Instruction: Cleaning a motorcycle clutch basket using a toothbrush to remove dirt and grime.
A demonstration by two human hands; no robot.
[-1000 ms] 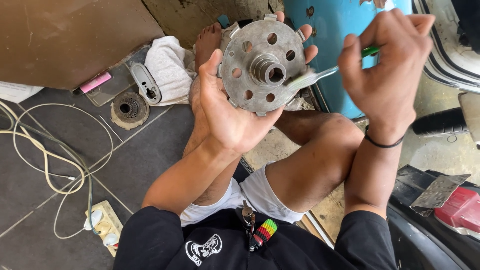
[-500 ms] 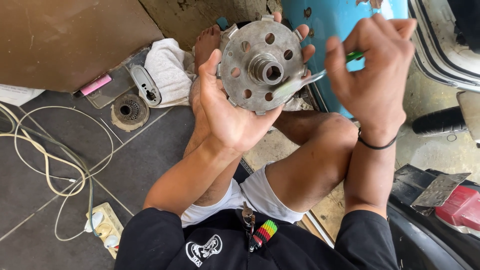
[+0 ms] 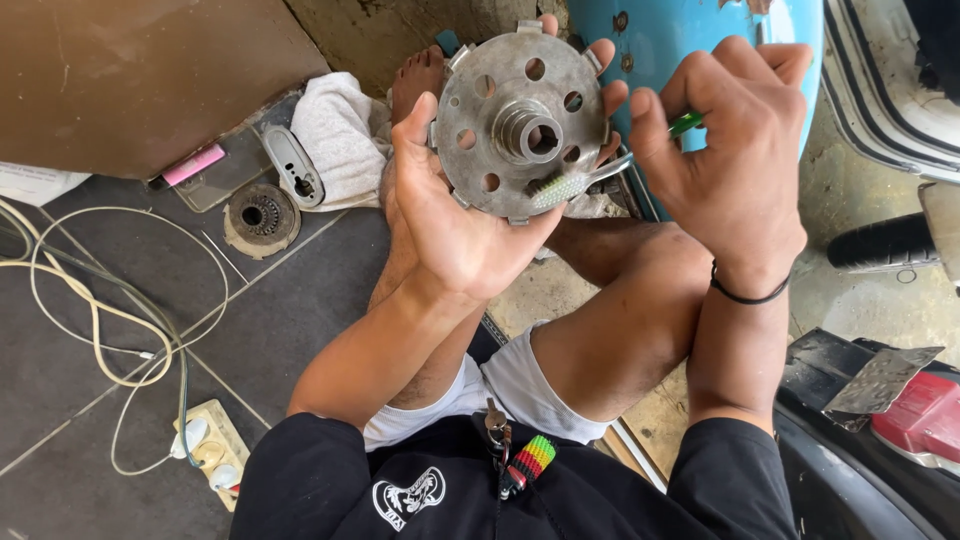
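The left hand (image 3: 470, 215) cups a round grey perforated metal hub (image 3: 520, 120), fingers wrapped behind its rim; the right hand (image 3: 735, 150) pinches a green-handled toothbrush (image 3: 585, 180), bristles touching the hub at five o'clock. A pink flat packet (image 3: 193, 163) lies at nine o'clock; beside it a white cloth (image 3: 340, 135) and a rusty disc (image 3: 262, 217).

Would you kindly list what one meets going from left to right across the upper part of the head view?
Pink flat object → rusty round part → white cloth → left hand → perforated metal disc → toothbrush → right hand → black tyre.
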